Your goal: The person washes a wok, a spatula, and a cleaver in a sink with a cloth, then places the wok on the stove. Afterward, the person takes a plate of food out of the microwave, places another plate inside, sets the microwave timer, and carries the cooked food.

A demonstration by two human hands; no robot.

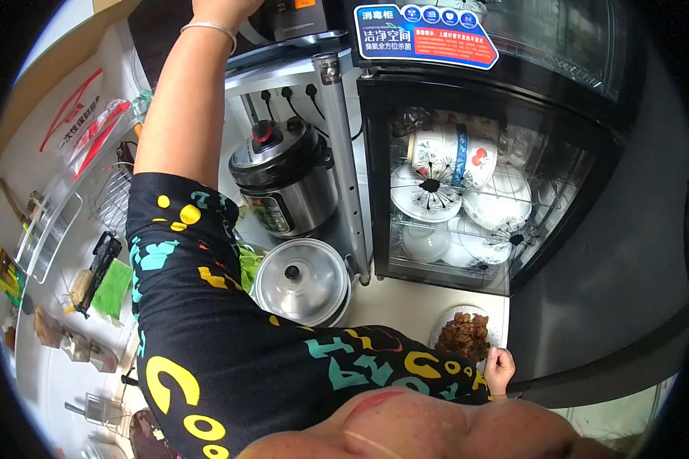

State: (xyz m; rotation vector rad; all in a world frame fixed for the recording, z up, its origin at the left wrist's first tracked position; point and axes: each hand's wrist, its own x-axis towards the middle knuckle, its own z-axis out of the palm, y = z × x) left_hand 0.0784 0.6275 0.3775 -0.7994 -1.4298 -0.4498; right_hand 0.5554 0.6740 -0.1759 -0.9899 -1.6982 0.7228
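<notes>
My left arm reaches up at the left of the head view, and my left hand [223,9] is cut off by the top edge, beside a dark appliance [297,21]. Its fingers are out of sight. At the lower right, my right hand [500,373] is closed at the rim of a white plate [439,330]. Brown chunks of cooked food, which look like meat, [464,336] are heaped on this plate. My sleeve covers the near part of the plate.
A pressure cooker [283,180] stands below a metal shelf, behind a lidded pot [298,284]. The glass-doored disinfection cabinet [367,183] holds bowls and plates. A metal post [343,153] rises between them. Wall racks with a green sponge [112,289] line the left side.
</notes>
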